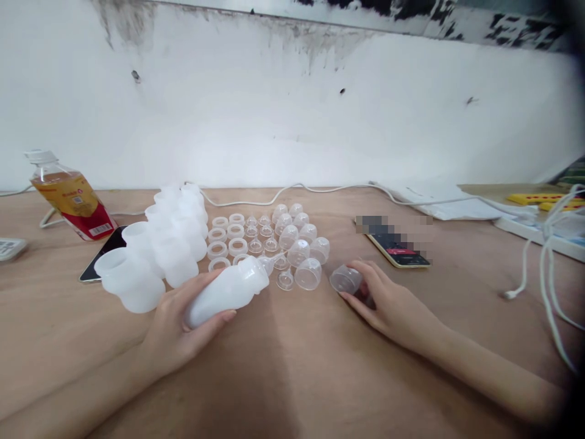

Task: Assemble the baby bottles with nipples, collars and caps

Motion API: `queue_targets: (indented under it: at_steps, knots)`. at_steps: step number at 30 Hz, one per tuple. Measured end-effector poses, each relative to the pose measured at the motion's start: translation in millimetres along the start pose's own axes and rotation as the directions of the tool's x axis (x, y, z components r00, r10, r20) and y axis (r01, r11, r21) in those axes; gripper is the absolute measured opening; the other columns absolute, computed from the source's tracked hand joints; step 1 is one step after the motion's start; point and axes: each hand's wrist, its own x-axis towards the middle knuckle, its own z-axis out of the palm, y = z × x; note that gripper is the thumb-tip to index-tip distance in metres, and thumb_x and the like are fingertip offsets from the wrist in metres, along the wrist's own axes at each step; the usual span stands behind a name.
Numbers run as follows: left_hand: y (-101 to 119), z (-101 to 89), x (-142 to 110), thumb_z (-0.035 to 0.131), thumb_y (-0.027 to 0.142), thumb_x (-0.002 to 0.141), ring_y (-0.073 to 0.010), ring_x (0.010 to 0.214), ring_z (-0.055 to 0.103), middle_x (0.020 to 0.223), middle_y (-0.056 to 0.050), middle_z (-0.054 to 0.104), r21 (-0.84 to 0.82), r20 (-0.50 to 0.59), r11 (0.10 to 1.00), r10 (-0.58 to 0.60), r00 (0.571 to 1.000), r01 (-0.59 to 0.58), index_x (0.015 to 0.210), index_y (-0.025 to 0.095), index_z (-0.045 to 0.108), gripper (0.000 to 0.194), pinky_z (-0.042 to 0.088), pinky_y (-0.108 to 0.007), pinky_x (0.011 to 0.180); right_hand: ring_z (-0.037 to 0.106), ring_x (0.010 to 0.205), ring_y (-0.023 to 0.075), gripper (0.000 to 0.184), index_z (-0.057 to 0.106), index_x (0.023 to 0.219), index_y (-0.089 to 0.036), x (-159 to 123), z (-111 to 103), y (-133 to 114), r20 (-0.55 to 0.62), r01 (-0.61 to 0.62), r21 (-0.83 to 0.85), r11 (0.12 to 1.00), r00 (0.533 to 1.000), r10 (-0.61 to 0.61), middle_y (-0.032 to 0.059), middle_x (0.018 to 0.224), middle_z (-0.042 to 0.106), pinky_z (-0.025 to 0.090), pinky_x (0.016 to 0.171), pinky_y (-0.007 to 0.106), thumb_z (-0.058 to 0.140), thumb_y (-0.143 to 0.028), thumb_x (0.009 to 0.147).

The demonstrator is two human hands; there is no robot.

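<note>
Bottle (223,296) lies tilted in the left hand (176,326), fingers and thumb wrapped round it, its long axis running away and rightward from the palm, a clear teat (270,263) at the far end. To its right, well apart, the right hand (388,299) grips 1 transparent cup (345,279) from the right. Between the hands, 2 columns of domes (308,274) stand on the counter (292,378).

And the light-brown wooden table (292,390) is crowded: milky-white waisted plastic bottles (141,291), whitish plastic rings (217,256), clear pointed teats (286,280) and clear domed caps (308,274) are ranged in rows, flanked right by a yellow-edged black phone (397,249), left by a red-and-yellow-labelled drink bottle (78,201)!
</note>
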Motion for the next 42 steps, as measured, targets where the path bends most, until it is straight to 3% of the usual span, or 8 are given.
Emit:
queue_targets:
  at_steps: [6,10,12,17,21,31,38,42]
  knots:
    - [-0.8,-2.1,2.7,0.053,0.041,0.073,-0.0198,0.077,0.063,0.092,-0.002,0.067,-0.025,0.033,0.991,-0.129,0.991,0.129,0.106,0.019,0.055,0.039,0.05,-0.025,0.065,0.055,0.056,0.0146,0.037,0.036,0.109,-0.014,7.4,-6.4,1.3,0.11,-0.098,0.074,0.992,0.99,0.089,0.0109,0.091,0.054,0.047,0.055,0.033,0.042,-0.037,0.081]
    - [0.6,-2.9,5.4,0.052,0.041,0.073,-0.021,0.083,0.062,0.097,-0.002,0.066,-0.082,0.036,0.983,-0.163,0.986,0.166,0.106,0.019,0.056,0.04,0.05,-0.025,0.069,0.054,0.057,0.0139,0.043,0.037,0.112,-0.018,19.5,-28.0,-13.3,-0.033,-0.148,0.305,0.941,0.986,0.166,0.0084,0.09,0.053,0.048,0.053,0.032,0.05,-0.038,0.077]
    - [1.2,-3.6,6.8,0.052,0.04,0.073,-0.021,0.084,0.061,0.096,-0.002,0.066,-0.112,0.047,0.977,-0.179,0.983,0.183,0.105,0.019,0.056,0.038,0.05,-0.025,0.071,0.054,0.058,0.013,0.043,0.035,0.114,-0.022,26.7,-37.1,-31.7,-0.087,-0.109,0.608,0.786,0.975,0.203,0.0061,0.088,0.053,0.047,0.048,0.028,0.052,-0.038,0.077]
    - [2.0,-5.3,8.6,0.051,0.04,0.074,-0.0208,0.085,0.061,0.096,-0.002,0.066,-0.163,0.062,0.957,-0.233,0.97,0.24,0.103,0.018,0.058,0.037,0.05,-0.024,0.069,0.057,0.063,0.0136,0.034,0.033,0.109,-0.025,47.5,-21.6,-82.6,0.005,-0.005,0.997,0.082,1.0,-0.002,0.0009,0.076,0.054,0.047,0.047,0.025,0.049,-0.031,0.081]
    - [2.6,-5.5,8.4,0.051,0.039,0.074,-0.0206,0.084,0.061,0.096,-0.002,0.066,-0.171,0.071,0.954,-0.239,0.968,0.248,0.101,0.017,0.059,0.036,0.05,-0.023,0.068,0.059,0.073,0.0146,0.029,0.033,0.106,-0.025,48.9,12.5,-102.2,-0.022,0.032,0.993,-0.116,0.996,0.084,0.0011,0.082,0.053,0.05,0.05,0.025,0.049,-0.027,0.082]
    - [3.7,-5.8,9.5,0.051,0.04,0.074,-0.0197,0.073,0.062,0.085,-0.001,0.067,-0.119,0.079,0.967,-0.218,0.973,0.227,0.102,0.019,0.059,0.036,0.05,-0.024,0.06,0.059,0.075,0.0148,0.031,0.031,0.105,-0.026,41.1,22.7,-107.1,0.008,0.004,0.992,-0.123,0.995,0.097,0.0029,0.091,0.052,0.05,0.053,0.028,0.05,-0.03,0.08]
    - [8.5,-7.5,10.1,0.05,0.041,0.074,-0.017,0.063,0.061,0.077,0.001,0.067,-0.052,0.121,0.987,-0.146,0.982,0.153,0.099,0.02,0.06,0.034,0.048,-0.022,0.053,0.049,0.052,0.0094,0.035,0.033,0.105,-0.026,41.3,25.0,-103.4,0.001,-0.02,0.994,0.105,0.985,0.175,-0.0025,0.07,0.053,0.041,0.047,0.024,0.054,-0.033,0.078]
    - [9.2,-7.5,10.9,0.05,0.042,0.074,-0.0174,0.064,0.061,0.077,0.001,0.067,-0.054,0.134,0.984,-0.164,0.977,0.173,0.098,0.02,0.061,0.035,0.047,-0.022,0.053,0.05,0.056,0.0099,0.036,0.033,0.105,-0.026,41.3,26.4,-103.3,-0.009,-0.019,0.991,0.129,0.977,0.214,-0.0015,0.075,0.053,0.04,0.048,0.024,0.054,-0.034,0.077]
